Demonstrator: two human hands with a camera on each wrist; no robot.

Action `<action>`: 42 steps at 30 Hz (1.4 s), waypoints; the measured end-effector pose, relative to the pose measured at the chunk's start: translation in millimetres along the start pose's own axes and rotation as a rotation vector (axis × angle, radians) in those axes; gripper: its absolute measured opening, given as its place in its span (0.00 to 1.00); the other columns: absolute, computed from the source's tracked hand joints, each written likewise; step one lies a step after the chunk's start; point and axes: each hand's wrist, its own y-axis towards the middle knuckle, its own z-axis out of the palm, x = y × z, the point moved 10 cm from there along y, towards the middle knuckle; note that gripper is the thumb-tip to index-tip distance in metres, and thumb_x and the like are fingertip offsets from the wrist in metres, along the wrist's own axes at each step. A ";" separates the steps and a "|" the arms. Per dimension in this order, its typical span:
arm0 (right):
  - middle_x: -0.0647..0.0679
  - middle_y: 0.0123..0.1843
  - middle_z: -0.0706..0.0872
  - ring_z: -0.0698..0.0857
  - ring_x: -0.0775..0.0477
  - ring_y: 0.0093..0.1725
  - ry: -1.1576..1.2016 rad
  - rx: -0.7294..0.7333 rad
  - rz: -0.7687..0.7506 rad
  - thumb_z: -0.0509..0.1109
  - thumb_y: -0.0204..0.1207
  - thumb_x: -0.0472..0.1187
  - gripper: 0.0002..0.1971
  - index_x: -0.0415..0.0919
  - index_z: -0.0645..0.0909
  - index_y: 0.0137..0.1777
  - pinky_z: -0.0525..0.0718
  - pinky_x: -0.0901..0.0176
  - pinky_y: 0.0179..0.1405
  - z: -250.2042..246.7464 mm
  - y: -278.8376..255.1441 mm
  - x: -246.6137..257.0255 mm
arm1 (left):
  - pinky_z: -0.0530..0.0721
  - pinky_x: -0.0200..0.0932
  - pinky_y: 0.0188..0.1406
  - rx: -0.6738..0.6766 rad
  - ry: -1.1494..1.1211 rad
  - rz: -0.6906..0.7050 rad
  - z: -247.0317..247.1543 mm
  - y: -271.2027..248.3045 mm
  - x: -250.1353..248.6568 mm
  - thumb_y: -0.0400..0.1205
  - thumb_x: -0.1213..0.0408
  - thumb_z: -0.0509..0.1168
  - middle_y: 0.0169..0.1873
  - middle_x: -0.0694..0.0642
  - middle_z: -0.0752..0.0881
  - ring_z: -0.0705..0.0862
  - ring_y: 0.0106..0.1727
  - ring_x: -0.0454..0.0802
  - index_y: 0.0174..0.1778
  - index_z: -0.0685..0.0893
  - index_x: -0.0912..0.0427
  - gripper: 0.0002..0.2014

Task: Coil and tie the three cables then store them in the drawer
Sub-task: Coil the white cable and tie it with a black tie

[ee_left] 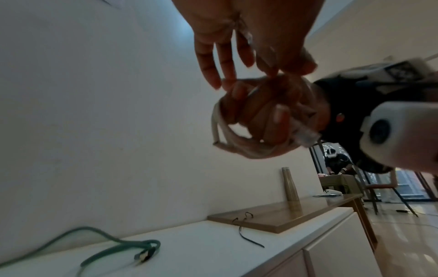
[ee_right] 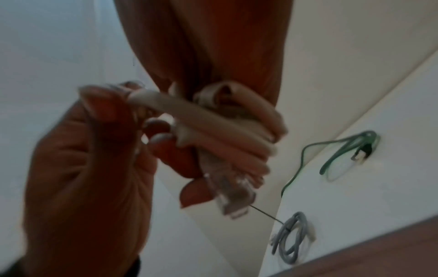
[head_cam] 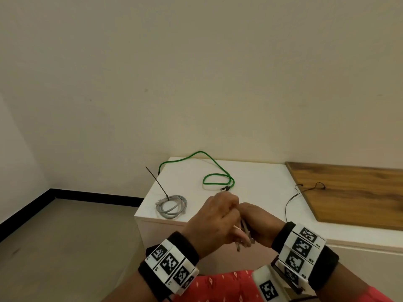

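Note:
A beige cable [head_cam: 244, 234] is wound in loops round the fingers of my right hand [head_cam: 261, 223], just in front of the white cabinet [head_cam: 257, 192]. My left hand [head_cam: 213, 216] pinches a strand of this beige cable [ee_right: 213, 127] beside the coil. In the left wrist view the beige cable [ee_left: 220, 135] wraps my right hand [ee_left: 260, 116], and its clear plug [ee_left: 305, 136] sticks out. A grey cable [head_cam: 172, 207] lies coiled on the cabinet, bound by a black zip tie [head_cam: 157, 182]. The green cable [head_cam: 218, 177] lies loose behind it.
A loose black zip tie [head_cam: 290, 203] lies across the edge of a wooden board [head_cam: 349, 192] on the cabinet's right part. A tall bottle [ee_left: 291, 187] stands on that board. White front panels [ee_left: 331, 253] show below the cabinet top. Bare floor [head_cam: 65, 247] lies to the left.

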 end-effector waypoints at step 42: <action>0.51 0.33 0.85 0.85 0.59 0.31 -0.290 -0.617 -0.500 0.59 0.81 0.44 0.07 0.46 0.76 0.46 0.84 0.63 0.32 -15.5 -12.3 8.3 | 0.74 0.38 0.22 -0.317 -0.119 -0.682 -0.4 -33.6 68.0 0.82 0.40 0.37 0.25 0.53 0.79 0.78 0.24 0.50 0.38 0.77 0.62 0.33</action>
